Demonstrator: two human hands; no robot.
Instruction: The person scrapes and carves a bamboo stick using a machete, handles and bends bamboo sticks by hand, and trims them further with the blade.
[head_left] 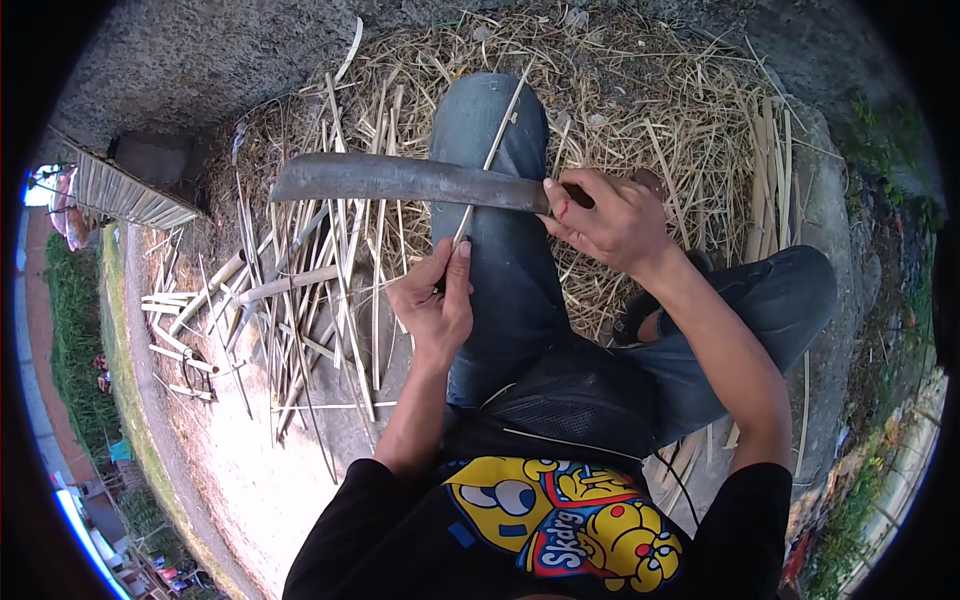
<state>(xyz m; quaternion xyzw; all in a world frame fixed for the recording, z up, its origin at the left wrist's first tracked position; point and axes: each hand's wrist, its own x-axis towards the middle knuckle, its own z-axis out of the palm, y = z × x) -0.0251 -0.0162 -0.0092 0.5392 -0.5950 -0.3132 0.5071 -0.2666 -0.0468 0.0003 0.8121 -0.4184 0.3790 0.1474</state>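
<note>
Nearest, well to the near side of the blade (370, 178): shirt (560, 530), cartoon print with bold lettering. No marking legible on the blade itself. Left hand (435, 295), just near side of blade: thumb and fingers pinched narrow on the near end of the strip (508, 110). Right hand (610, 220), at blade's right end: fingers closed around its base. Strip passes under the blade, over the knee (458, 120), far end beyond it. Strip likely light, springy, dry, maybe splintery; pinch its end, clear of the blade. Blade likely heavy, rigid; hold at base only. Left of and nearer than blade: cane pieces (285, 286). Beyond blade: straw (640, 110), then rough wall (230, 60).
</note>
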